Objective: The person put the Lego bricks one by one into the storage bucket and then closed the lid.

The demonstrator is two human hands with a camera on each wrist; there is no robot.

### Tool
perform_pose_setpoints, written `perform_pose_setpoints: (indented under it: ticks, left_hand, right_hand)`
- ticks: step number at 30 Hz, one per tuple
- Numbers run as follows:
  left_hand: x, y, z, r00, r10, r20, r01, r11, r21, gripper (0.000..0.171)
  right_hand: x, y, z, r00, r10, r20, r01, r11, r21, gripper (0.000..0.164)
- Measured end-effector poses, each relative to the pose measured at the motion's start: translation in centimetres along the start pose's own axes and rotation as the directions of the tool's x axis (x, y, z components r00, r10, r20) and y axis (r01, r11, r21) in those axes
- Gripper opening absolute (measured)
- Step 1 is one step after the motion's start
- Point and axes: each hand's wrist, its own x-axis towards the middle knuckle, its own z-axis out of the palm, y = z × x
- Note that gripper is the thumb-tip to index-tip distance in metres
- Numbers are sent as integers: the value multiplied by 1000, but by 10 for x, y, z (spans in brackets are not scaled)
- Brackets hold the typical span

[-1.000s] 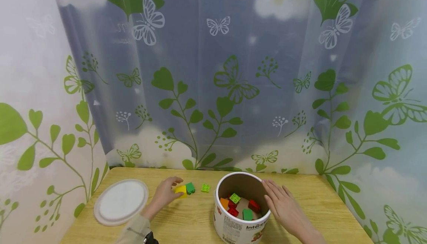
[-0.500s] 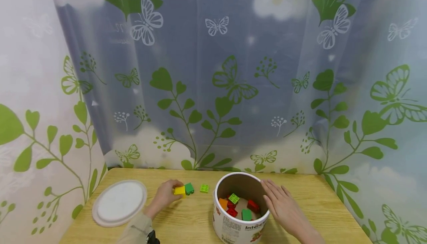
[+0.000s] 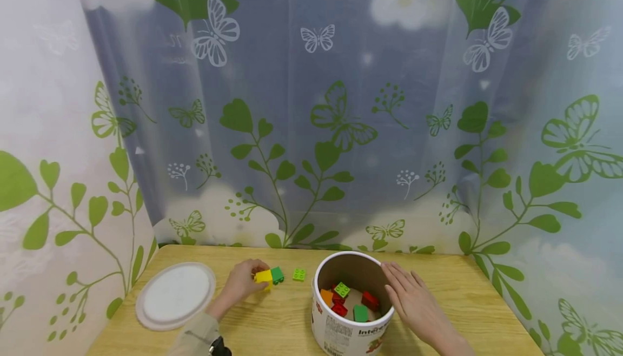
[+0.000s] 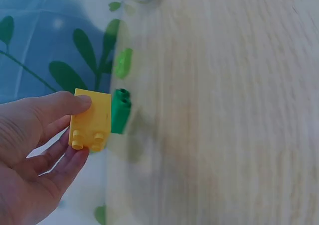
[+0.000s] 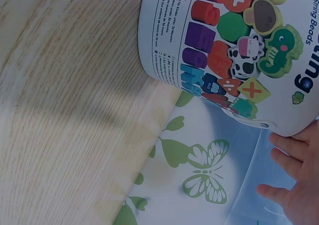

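My left hand (image 3: 243, 280) pinches a yellow toy brick (image 4: 93, 116) between thumb and fingers, its studs showing in the left wrist view. A dark green brick (image 3: 277, 275) sits right against the yellow one's right side in the head view. Farther right, a lime green brick (image 3: 299, 275) lies on the table. My right hand (image 3: 416, 304) rests with straight fingers against the right rim of a white bucket (image 3: 336, 326). Inside the bucket are several bricks, among them a red brick (image 3: 370, 300), an orange brick (image 3: 326, 296) and a green brick (image 3: 360, 313).
A round white lid (image 3: 175, 295) lies on the wooden table (image 3: 272, 329) at the left. Behind the table's far edge hangs a printed curtain (image 3: 272, 129) with leaves and butterflies. Printed toy pictures cover the bucket's side in the right wrist view.
My left fingers have closed in on the yellow brick, which has tilted slightly. My right hand stays at the bucket's rim.
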Motion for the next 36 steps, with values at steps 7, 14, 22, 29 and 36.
perform_pose_setpoints:
  ticks: [7, 14, 22, 29, 36]
  left_hand:
    - [3, 22, -14, 997, 79, 6, -79, 997, -7, 30]
    - [4, 46, -23, 990, 136, 31, -137, 990, 21, 31]
    - [4, 66, -29, 987, 157, 46, -158, 987, 32, 31]
    - [7, 88, -31, 982, 177, 65, -177, 984, -3, 34]
    - [16, 109, -26, 968, 240, 77, -238, 971, -35, 33]
  right_hand:
    - [-1, 0, 0, 1000, -2, -1, 2, 1000, -13, 48]
    - [-1, 1, 0, 1000, 8, 14, -8, 1000, -6, 48]
    - [-2, 3, 3, 1000, 2, -9, -3, 1000, -21, 47]
    - [-1, 2, 3, 1000, -15, -18, 14, 999, -30, 48]
    - [0, 2, 2, 1000, -10, 1, 10, 1000, -20, 49]
